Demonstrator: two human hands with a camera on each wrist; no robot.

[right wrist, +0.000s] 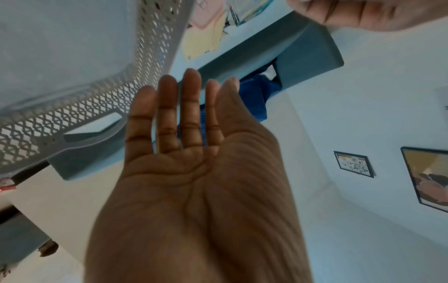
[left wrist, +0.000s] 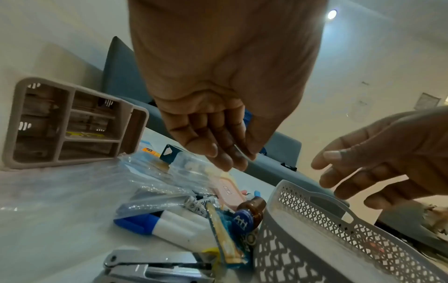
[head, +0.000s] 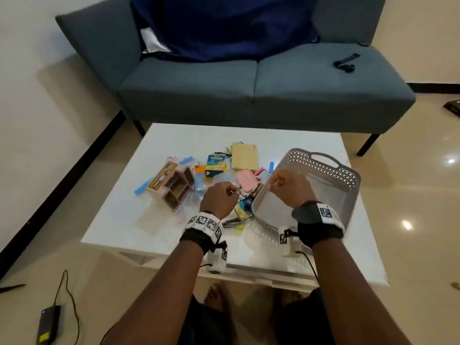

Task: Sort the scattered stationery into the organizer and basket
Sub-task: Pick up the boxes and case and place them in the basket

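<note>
— What are the hands doing right now?

— Both are hovering above the white table, holding nothing. The left hand is hanging over the middle of the clutter, fingers loosely curled. The right hand is lying flat with straight fingers close together, just beside the grey basket.

— And where is the basket sitting?

— Toward the table's right edge, tilted, its near-left corner propped on the pile. The brown organizer is lying on its side toward the left edge, compartments facing the person.

— What is still scattered?

— Between them, stationery is lying loose: a pink case, a tan envelope nearer the far edge, a blue-and-yellow box, clear bags, blue-capped white markers, a brown bottle touching the basket's wall, and a metal stapler toward the near edge.
</note>
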